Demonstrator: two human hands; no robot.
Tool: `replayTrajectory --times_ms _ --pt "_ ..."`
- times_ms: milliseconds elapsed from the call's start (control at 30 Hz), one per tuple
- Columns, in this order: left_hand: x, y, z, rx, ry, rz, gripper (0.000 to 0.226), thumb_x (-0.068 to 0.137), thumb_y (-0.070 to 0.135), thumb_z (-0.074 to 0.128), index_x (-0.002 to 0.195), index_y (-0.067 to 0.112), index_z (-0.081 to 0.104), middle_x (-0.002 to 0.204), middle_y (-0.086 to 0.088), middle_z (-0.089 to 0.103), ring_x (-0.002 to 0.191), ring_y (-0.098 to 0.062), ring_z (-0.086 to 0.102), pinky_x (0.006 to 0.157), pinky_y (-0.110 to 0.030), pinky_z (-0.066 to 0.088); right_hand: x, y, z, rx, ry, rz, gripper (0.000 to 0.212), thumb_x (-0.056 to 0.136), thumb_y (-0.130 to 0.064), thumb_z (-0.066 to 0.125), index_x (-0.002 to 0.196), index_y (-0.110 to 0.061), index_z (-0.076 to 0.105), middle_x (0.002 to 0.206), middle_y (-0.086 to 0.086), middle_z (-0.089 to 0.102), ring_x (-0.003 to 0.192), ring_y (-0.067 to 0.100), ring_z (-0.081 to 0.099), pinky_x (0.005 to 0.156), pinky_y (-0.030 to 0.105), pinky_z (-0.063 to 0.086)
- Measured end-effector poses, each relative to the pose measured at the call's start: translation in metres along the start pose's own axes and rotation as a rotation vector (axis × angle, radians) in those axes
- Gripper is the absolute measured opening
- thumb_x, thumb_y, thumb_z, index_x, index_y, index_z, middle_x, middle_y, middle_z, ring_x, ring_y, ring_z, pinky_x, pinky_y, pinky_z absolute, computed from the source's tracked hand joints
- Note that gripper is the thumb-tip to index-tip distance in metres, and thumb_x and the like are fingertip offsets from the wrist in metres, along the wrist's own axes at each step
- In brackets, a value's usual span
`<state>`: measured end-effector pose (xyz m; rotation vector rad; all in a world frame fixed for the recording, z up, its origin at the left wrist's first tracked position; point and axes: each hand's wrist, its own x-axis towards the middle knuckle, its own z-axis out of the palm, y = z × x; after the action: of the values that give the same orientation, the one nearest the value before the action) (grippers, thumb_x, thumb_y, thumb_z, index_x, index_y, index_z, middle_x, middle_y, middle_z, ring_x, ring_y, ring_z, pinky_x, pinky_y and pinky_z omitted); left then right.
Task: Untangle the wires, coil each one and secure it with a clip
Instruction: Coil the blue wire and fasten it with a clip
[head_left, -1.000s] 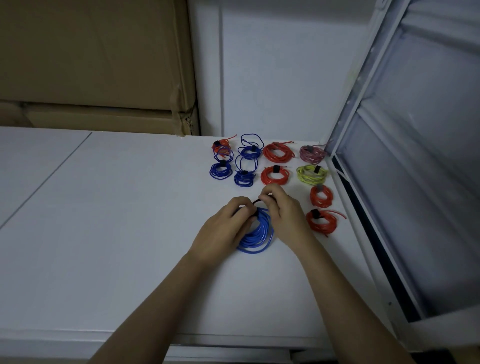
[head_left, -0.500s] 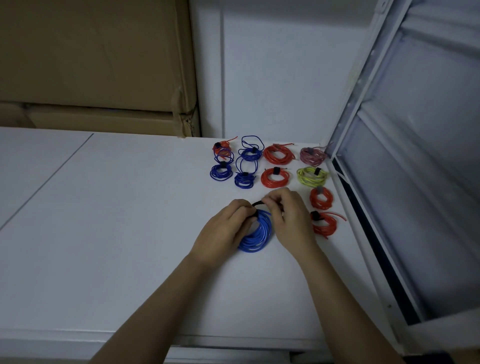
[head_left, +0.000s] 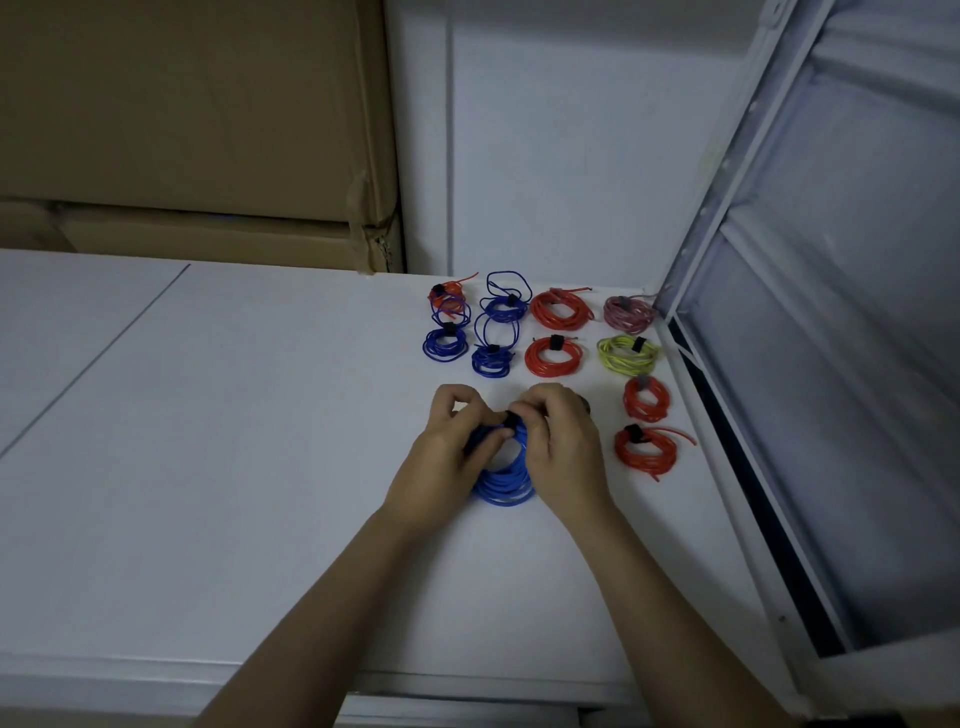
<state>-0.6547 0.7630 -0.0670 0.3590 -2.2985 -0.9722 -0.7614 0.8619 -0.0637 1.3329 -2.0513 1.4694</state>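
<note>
On the tabletop (head_left: 234, 441), the left hand (head_left: 441, 462) grips a blue wire coil (head_left: 506, 486) while the right hand (head_left: 563, 452) pinches its black clip (head_left: 514, 418).

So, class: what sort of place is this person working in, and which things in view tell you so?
Probably a storeroom or workshop corner, not a home desk: stacked cardboard boxes stand against the wall behind a plain white table, and rows of coiled wires lie sorted beside an open window frame.

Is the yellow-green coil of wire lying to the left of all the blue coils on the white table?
No, the yellow-green coil of wire lies near the right edge of the white table, right of every blue coil.
</note>
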Motion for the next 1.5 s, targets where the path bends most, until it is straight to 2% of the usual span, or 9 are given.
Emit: replayTrajectory --times_ms 167,300,467,667,867,1067,1233,1333,1500 --pt "0.008 0.008 -0.004 -0.142 -0.014 -0.134 0.009 0.090 0.010 0.063 0.096 0.016 0.067 0.094 0.008 0.067 0.083 -0.003 0.060 0.074 -0.018 0.048 -0.002 0.009 0.002 -0.105 -0.056 -0.184 0.030 0.097 -0.021 0.046 0.082 0.000 0.062 0.079 0.009 0.063 0.080 0.014 0.049 0.074 0.021 0.041" --pt "0.012 0.008 -0.003 -0.140 0.000 -0.239 0.005 0.088 0.012 0.067 0.091 0.015 0.064 0.085 0.005 0.069 0.072 -0.006 0.062 0.066 -0.021 0.051 0.003 0.015 0.000 -0.156 -0.115 -0.312 0.019 0.092 -0.014 0.055 0.083 0.001 0.063 0.079 0.009 0.063 0.081 0.015 0.049 0.077 0.022 0.040" --pt "0.016 0.006 -0.005 -0.320 -0.044 -0.351 0.007 0.087 0.008 0.067 0.093 0.011 0.066 0.088 -0.002 0.071 0.078 -0.018 0.069 0.074 -0.033 0.057 -0.003 0.020 -0.004 -0.066 -0.141 -0.185 0.022 0.092 -0.010 0.050 0.095 0.000 0.069 0.094 0.010 0.068 0.092 0.016 0.058 0.091 0.013 0.041" --pt "0.022 0.010 -0.015 -0.609 -0.096 -0.454 0.014 0.090 0.000 0.059 0.097 0.010 0.067 0.086 -0.002 0.073 0.076 -0.011 0.068 0.070 -0.023 0.054 -0.009 0.015 -0.007 0.044 -0.144 -0.148 0.026 0.091 -0.010 0.057 0.113 0.000 0.068 0.114 0.010 0.066 0.107 0.015 0.060 0.095 0.024 0.048" --pt "0.022 0.011 -0.020 -0.805 -0.100 -0.510 0.016 0.087 0.002 0.065 0.102 0.007 0.067 0.089 -0.006 0.073 0.079 -0.015 0.068 0.069 -0.021 0.054 -0.005 0.009 -0.007 0.028 -0.069 -0.139 0.029 0.081 0.009 0.063 0.107 -0.002 0.071 0.110 0.008 0.069 0.104 0.016 0.063 0.093 0.024 0.051" --pt "0.024 0.007 -0.017 -0.656 -0.025 -0.482 0.021 0.084 -0.002 0.068 0.099 0.012 0.070 0.089 -0.005 0.072 0.074 -0.014 0.065 0.068 -0.021 0.054 -0.006 -0.011 -0.001 0.349 -0.056 0.284 0.046 0.083 0.015 0.060 0.101 -0.027 0.052 0.105 -0.009 0.066 0.105 0.005 0.065 0.090 0.017 0.050" --pt "0.024 -0.009 -0.008 -0.226 -0.063 -0.348 0.012 0.093 0.009 0.057 0.101 0.015 0.064 0.093 -0.003 0.070 0.079 -0.015 0.067 0.077 -0.028 0.055 -0.004 -0.002 0.004 0.321 -0.128 0.341 0.045 0.085 0.015 0.049 0.118 -0.015 0.052 0.109 -0.003 0.065 0.105 0.004 0.062 0.088 0.015 0.048" --pt "0.032 -0.013 -0.003 -0.062 -0.087 -0.315 0.012 0.096 0.014 0.052 0.104 0.015 0.060 0.098 -0.001 0.068 0.083 -0.015 0.065 0.076 -0.026 0.051 -0.001 0.004 0.002 0.224 -0.078 0.316 0.041 0.084 0.014 0.050 0.117 -0.009 0.056 0.103 -0.004 0.064 0.101 0.010 0.063 0.085 0.016 0.049" --pt "0.051 -0.019 -0.002 0.266 -0.137 -0.229 0.021 0.096 0.025 0.052 0.108 0.015 0.066 0.100 -0.004 0.068 0.091 -0.023 0.060 0.076 -0.035 0.048 0.007 0.012 -0.009 0.072 -0.068 0.325 0.035 0.083 0.010 0.050 0.112 -0.006 0.061 0.102 0.000 0.065 0.096 0.017 0.062 0.081 0.024 0.051"
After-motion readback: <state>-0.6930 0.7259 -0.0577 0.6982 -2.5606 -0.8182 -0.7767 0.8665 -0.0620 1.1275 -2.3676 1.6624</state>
